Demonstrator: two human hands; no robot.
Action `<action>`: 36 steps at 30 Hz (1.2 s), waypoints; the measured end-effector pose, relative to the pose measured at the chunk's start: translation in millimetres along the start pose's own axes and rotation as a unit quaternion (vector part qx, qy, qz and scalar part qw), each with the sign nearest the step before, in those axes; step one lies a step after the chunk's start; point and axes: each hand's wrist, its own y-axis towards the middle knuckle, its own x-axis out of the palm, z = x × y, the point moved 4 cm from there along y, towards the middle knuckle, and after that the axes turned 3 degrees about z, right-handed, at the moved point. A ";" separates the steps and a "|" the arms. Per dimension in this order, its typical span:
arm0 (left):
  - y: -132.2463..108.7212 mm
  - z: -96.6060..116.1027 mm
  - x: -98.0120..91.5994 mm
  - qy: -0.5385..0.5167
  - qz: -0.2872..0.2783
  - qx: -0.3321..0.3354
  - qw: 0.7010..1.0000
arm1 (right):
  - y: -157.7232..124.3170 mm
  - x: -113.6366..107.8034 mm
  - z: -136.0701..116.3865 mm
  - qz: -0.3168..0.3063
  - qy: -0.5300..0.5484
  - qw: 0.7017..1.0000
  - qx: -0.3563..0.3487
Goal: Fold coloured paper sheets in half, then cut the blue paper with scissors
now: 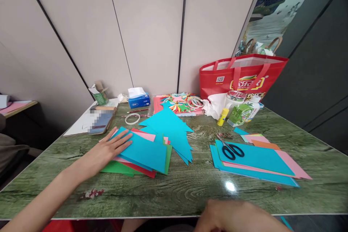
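My left hand lies flat, fingers stretched out, on a pile of coloured paper with a blue sheet on top and pink, red and green sheets showing beneath. My right hand is at the table's front edge, low in the picture; it is smeared and its fingers are hidden. Blue paper cut in a tree shape lies just beyond the pile. To the right, black-handled scissors rest on a second stack of blue, pink and orange paper.
Along the back stand a tissue box, a yellow glue stick, a green box, a clear jar and a red bag. A tape roll and a phone lie at left. Behind is a panelled wall.
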 end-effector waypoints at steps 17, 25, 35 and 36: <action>78.5 33.8 28.3 -0.295 0.049 -0.204 0.932 | 91.0 -107.3 39.1 0.362 -0.248 0.850 0.292; 105.0 32.6 61.0 -0.451 0.150 -0.251 0.844 | 79.5 -120.7 55.9 0.559 -0.095 0.812 0.139; 101.8 20.5 62.1 -0.827 0.180 -0.303 0.439 | 61.4 -128.7 32.8 0.646 0.005 0.762 -0.032; 102.2 21.3 60.2 -0.844 0.172 -0.292 0.417 | 61.5 -125.4 25.0 0.639 -0.030 0.765 -0.070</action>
